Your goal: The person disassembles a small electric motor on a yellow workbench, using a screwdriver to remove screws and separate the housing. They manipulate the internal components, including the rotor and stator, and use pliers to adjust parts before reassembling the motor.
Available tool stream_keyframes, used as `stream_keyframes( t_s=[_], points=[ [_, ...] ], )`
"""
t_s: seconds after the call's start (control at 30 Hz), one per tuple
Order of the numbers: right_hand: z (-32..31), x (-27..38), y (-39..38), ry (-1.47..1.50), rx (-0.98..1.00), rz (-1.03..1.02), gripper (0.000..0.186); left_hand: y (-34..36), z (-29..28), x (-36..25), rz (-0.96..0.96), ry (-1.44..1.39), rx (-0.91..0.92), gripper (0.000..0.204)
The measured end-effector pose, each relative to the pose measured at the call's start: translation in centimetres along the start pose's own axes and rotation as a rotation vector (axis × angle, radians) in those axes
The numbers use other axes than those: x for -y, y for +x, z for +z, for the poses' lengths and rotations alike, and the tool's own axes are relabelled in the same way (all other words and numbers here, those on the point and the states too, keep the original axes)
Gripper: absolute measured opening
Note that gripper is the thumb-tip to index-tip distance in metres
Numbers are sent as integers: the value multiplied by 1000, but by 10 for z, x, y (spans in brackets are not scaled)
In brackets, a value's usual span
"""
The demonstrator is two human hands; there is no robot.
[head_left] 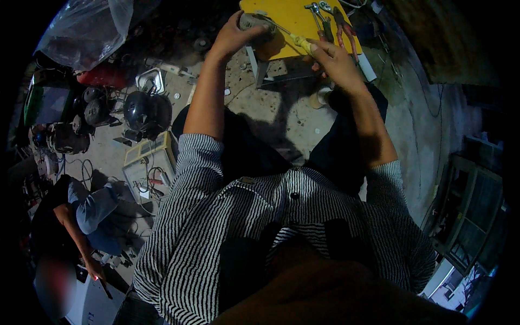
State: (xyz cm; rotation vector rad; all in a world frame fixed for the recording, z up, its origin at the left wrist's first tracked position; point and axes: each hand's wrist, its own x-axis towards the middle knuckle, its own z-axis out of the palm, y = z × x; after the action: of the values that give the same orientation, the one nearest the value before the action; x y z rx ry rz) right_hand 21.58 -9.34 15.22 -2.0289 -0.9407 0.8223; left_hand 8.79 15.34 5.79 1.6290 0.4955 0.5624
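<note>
On a yellow board [287, 13], my left hand [233, 39] grips a round grey part [253, 23], its thumb and fingers spread around the rim. The part looks like a motor piece, but its exact kind is too dim to tell. My right hand [335, 60] is closed on a screwdriver [300, 43] with a yellow handle. The screwdriver's shaft slants up and left to the grey part; where its tip touches is hard to make out. Right of it lie red-handled pliers [346, 31] and a socket ratchet [316, 12].
A person [70, 222] sits at the lower left holding a small dark object. Motor parts [95, 108], a black round housing [142, 110] and a cream box with cables [149, 168] cover the floor at left. A dark cabinet [471, 211] stands at right.
</note>
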Motion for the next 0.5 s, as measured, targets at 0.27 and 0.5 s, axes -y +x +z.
stream_keyframes(
  t_s=[0.27,0.5],
  points=[
    [-2,13,0,-102,-22,-21,47,2,0,5,-18,75,-16,101],
    [0,9,2,318,191,129,53,5,2,5,-83,147,-21,119]
  ],
)
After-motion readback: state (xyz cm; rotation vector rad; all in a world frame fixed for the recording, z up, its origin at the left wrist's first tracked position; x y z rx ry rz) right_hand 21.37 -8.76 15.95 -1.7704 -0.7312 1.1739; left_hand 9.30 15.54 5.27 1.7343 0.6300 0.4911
